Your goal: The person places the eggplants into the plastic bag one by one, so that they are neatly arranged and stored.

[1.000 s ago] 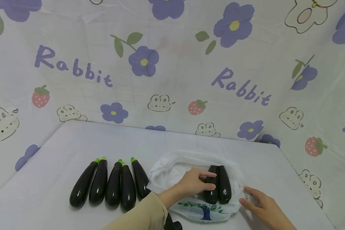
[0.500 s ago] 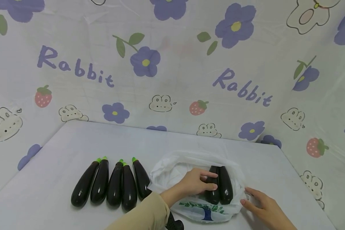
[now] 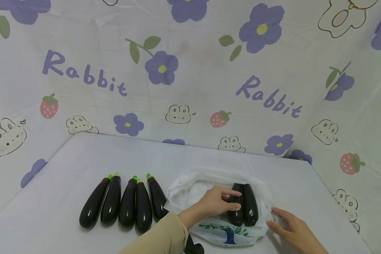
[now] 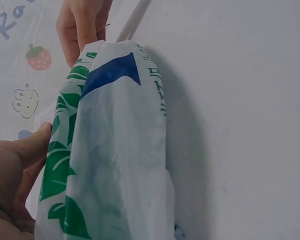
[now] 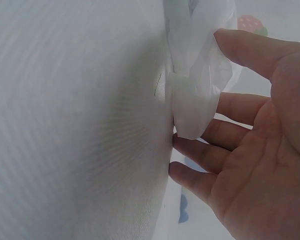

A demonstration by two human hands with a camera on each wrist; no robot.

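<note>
In the head view, my left hand (image 3: 214,203) reaches over the mouth of a white plastic bag (image 3: 230,240) with a printed tree. Its thumb and fingers grip the left one of two dark eggplants lying side by side inside; the eggplant (image 3: 236,217) is partly covered by them. The other eggplant (image 3: 250,206) lies against its right side. My right hand (image 3: 293,229) is at the bag's right edge, fingers spread and relaxed. In the right wrist view, thumb and fingers of the right hand (image 5: 260,145) stand apart around a fold of the bag (image 5: 195,105).
To the left, several glossy eggplants (image 3: 127,208) with green stems lie in a row on the white table (image 3: 120,151). A black object (image 3: 195,247) shows beneath the left sleeve (image 3: 165,234). Behind the table hangs a rabbit-print cloth (image 3: 190,88).
Both hands, the bag and the eggplants keep their places relative to each other. The whole head view has shifted slightly to the right.
</note>
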